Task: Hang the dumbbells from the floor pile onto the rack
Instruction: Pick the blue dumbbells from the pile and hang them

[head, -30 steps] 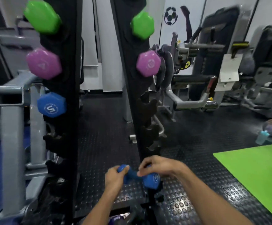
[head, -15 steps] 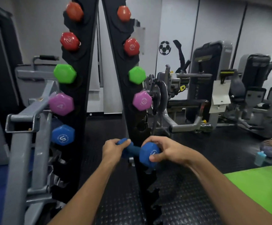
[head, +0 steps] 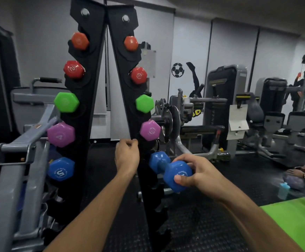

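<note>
Gym machines and a white wall with a football decal fill the room beyond both hands, over a dark studded rubber floor (head: pixel 193 224) with a green mat (head: pixel 297 220) low to the right of the right forearm. Directly ahead of the hands rises the black A-frame rack (head: pixel 91 113), its two uprights already carrying orange, red, green and purple dumbbells on both sides, plus a blue "5" dumbbell (head: pixel 60 169) on the upright to the left of the left hand. Half a second ago both hands shared one weight; now the left hand (head: pixel 127 157) has let go and sits clenched around nothing visible, knuckles against the inner edge of the right-hand upright. The right hand (head: pixel 193 172) alone grasps the blue dumbbell (head: pixel 168 170) by its near head, thumb on the face, its far head just beside the vacant cradle under the purple dumbbell (head: pixel 150 130). The handover suggests the final seating is close: the handle apparently only needs guiding into that notch. Lower notches below the hands stand unfilled, so more weights likely remain to hang.
</note>
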`<state>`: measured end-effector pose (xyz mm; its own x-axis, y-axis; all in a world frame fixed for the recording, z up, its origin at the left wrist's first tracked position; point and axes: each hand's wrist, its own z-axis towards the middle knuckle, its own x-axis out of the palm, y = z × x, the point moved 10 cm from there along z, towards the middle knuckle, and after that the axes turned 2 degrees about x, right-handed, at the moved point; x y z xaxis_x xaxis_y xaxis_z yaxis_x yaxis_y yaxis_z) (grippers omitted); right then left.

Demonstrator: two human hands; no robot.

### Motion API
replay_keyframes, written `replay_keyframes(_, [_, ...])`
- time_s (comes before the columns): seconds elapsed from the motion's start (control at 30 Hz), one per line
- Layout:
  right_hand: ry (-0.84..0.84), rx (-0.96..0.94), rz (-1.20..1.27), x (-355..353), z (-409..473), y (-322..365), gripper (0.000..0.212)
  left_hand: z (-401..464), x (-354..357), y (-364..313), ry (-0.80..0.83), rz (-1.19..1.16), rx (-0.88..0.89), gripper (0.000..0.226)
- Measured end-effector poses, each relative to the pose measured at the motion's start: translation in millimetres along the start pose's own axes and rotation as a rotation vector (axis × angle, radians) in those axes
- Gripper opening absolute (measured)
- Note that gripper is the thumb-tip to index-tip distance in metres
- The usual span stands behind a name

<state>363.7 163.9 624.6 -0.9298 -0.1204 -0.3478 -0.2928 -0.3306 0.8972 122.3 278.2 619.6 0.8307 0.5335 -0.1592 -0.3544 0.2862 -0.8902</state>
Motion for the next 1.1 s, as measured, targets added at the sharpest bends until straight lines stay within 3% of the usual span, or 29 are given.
replay_keyframes(0.2, [-0.124, -0.015, -0.114, -27, -2, -5, 0.037, -2, 25, 4, 0.136, -0.251, -0.100, 0.049])
replay_keyframes(0.37, [-0.194, 0.020, -0.136, -41, 10, -28, 0.039, 0, 36, 12, 0.201, -0.295, -0.121, 0.059])
replay_keyframes(1.1, [-0.231, 0.076, -0.082, -53, 99, -91, 0.037, 8, 60, 31, 0.186, -0.369, -0.013, 0.051])
